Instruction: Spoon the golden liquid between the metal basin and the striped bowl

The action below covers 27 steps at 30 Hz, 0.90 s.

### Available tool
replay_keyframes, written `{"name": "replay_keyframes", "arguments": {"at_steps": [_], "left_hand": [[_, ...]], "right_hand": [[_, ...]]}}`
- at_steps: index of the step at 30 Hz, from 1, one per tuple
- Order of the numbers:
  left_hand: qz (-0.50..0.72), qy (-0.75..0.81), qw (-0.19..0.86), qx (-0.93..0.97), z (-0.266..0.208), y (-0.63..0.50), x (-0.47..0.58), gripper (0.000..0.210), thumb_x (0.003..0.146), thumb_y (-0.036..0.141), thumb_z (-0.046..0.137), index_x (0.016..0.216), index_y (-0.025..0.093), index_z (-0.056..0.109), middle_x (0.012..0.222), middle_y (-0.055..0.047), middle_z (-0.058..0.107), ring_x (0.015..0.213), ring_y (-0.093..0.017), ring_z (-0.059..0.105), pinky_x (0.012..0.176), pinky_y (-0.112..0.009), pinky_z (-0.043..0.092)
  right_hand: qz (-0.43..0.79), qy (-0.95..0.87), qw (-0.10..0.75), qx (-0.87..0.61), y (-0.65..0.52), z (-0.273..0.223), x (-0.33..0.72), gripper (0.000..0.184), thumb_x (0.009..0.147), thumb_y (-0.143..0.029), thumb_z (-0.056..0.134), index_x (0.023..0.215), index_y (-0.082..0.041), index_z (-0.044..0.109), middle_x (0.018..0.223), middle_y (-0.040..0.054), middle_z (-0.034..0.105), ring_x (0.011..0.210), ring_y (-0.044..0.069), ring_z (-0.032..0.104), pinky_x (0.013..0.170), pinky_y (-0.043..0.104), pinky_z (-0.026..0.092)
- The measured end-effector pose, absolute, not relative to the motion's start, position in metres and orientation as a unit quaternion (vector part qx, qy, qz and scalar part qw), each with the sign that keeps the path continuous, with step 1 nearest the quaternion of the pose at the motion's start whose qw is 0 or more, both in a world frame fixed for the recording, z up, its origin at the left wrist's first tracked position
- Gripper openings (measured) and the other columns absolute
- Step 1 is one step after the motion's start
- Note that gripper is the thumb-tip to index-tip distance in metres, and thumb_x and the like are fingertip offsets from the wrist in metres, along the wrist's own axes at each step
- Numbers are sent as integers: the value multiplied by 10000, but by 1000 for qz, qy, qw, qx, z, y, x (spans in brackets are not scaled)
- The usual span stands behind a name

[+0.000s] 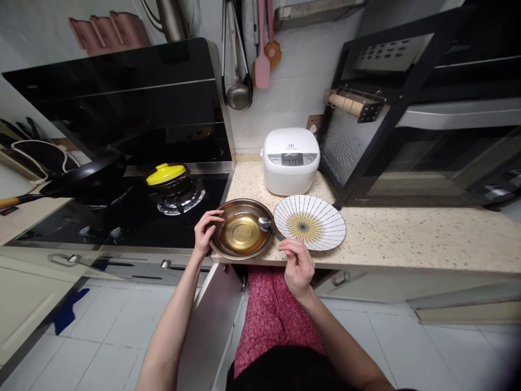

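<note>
A round metal bowl [243, 256] stands at the counter's front edge with clear amber-looking liquid [244, 231] in it. At its left rim is my left hand [204, 232], fingers curved over the edge and thumb close to the rim. My right hand [298, 265] pinches the handle of a metal spoon [265, 224]. The spoon's head hangs over the bowl's right side, above the liquid. Just right of the bowl lies a white plate [325, 217] with dark radiating lines and a yellowish centre; the spoon handle passes in front of its left edge.
Behind the plate stands a white rice cooker [291, 163]. On the stove [134, 217] are a yellow-lidded pot [166, 175] and a black wok [87, 179]. An oven [448, 157] in a black rack is at right. A cabinet door [211, 326] hangs open below the counter.
</note>
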State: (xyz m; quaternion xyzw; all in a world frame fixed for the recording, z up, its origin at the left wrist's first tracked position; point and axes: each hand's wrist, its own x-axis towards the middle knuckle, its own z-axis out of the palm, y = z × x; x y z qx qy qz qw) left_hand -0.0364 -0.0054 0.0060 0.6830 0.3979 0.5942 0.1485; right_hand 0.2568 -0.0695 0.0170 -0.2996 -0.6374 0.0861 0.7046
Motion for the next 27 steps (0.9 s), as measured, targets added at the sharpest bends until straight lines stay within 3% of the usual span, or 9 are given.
{"name": "replay_keyframes", "arguments": {"at_steps": [27], "left_hand": [[601, 381, 156, 685, 6, -5, -36, 321, 964, 450, 584, 973, 201, 785, 1226, -127, 743, 1169, -334, 664, 1040, -504, 499]], "right_hand": [[136, -649, 674, -326, -65, -4, 238, 203, 1028, -110, 520, 934, -220, 663, 873, 45, 722, 818, 169, 705, 721, 305, 590]]}}
